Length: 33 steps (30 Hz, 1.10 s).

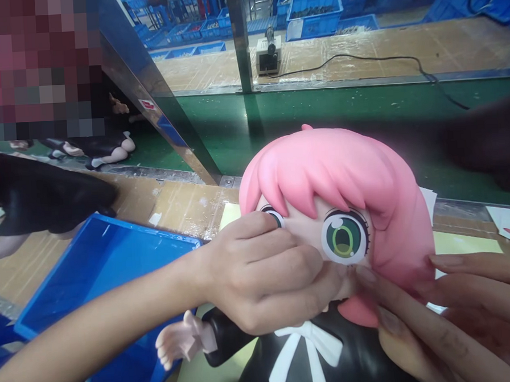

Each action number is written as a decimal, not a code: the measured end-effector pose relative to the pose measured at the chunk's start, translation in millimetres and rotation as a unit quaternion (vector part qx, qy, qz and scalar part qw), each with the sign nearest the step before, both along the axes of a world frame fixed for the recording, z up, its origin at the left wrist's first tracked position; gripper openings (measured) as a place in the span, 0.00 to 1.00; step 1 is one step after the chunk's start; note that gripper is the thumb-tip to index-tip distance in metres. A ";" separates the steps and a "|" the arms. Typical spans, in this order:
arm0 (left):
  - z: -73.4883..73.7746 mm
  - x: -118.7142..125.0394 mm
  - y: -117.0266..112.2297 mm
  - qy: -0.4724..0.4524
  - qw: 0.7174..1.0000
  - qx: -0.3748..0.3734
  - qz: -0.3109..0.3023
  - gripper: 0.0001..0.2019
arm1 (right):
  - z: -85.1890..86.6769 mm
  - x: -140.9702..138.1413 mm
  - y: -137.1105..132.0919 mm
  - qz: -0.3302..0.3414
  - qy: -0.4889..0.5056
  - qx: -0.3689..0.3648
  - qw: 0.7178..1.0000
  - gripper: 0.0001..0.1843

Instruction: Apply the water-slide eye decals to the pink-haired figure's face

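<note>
A large doll figure [347, 157] with pink hair, green eyes and a black dress with a white bow [308, 342] fills the middle of the view. Across its nose and one eye lies my left hand [263, 270], fingers curled into a pinch by the mouth. Whatever is between those fingertips is hidden. From the right, my right hand [462, 311] grips the side of the head, one fingertip pressed to the cheek near the mouth and others on the hair. One arm of the figure [183, 338] sticks out below my left wrist.
A blue bin [71, 280] stands to the left, near other black-clothed figures [45, 190]. Beyond a metal post [169, 104] runs a green belt [208, 119]. A small device with a cable [269, 56] sits on the far bench. Another person is at upper left.
</note>
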<state>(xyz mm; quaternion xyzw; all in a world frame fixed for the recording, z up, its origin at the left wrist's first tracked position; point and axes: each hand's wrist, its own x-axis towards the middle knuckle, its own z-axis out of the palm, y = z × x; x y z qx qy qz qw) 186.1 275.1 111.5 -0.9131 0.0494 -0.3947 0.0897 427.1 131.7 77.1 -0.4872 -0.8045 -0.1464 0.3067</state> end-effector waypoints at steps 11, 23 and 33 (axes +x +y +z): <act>-0.2 -1.1 -4.3 -0.019 0.999 -0.037 0.003 0.08 | -1.5 -3.2 3.2 -0.011 0.071 0.000 0.997 0.29; -5.4 -0.3 -0.9 -0.017 1.000 -0.012 0.006 0.04 | 0.1 9.7 4.9 0.041 -0.007 -0.005 0.999 0.23; -1.4 0.5 0.6 -0.012 1.000 -0.014 0.001 0.10 | -0.9 4.8 -1.4 0.012 0.015 -0.009 1.000 0.27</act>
